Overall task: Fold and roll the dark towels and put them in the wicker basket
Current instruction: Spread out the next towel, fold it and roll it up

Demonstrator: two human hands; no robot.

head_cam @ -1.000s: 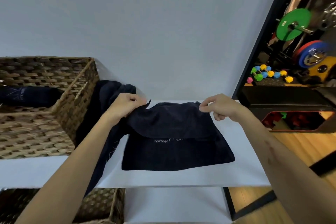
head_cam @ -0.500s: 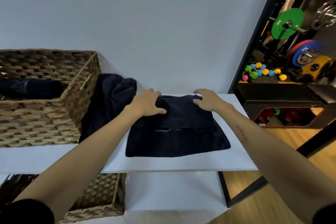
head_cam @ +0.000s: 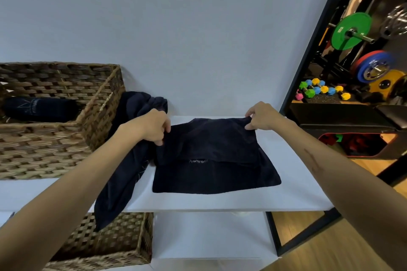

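Now both arms reach forward from the lower corners of the frame toward its centre. The left hand (head_cam: 154,126) has its fingers curled down, pinching the far left corner of the folded dark towel (head_cam: 217,160); the right hand (head_cam: 262,116) pinches the far right corner between thumb and fingers, lifting that edge slightly. This towel lies on the white worktop (head_cam: 293,191) at centre frame, its upper layer folded toward the near side, with pale lettering showing at the fold.

Just left of it a second, loose dark towel (head_cam: 123,174) is bunched against the wicker basket (head_cam: 55,149) and hangs over the worktop's front edge, under the left forearm. Inside the basket, at the left of the frame, lies a rolled towel (head_cam: 39,109). Another woven basket (head_cam: 114,240) sits below the worktop. Coloured weight plates (head_cam: 350,31) and small dumbbells (head_cam: 321,91) fill the right of the frame.
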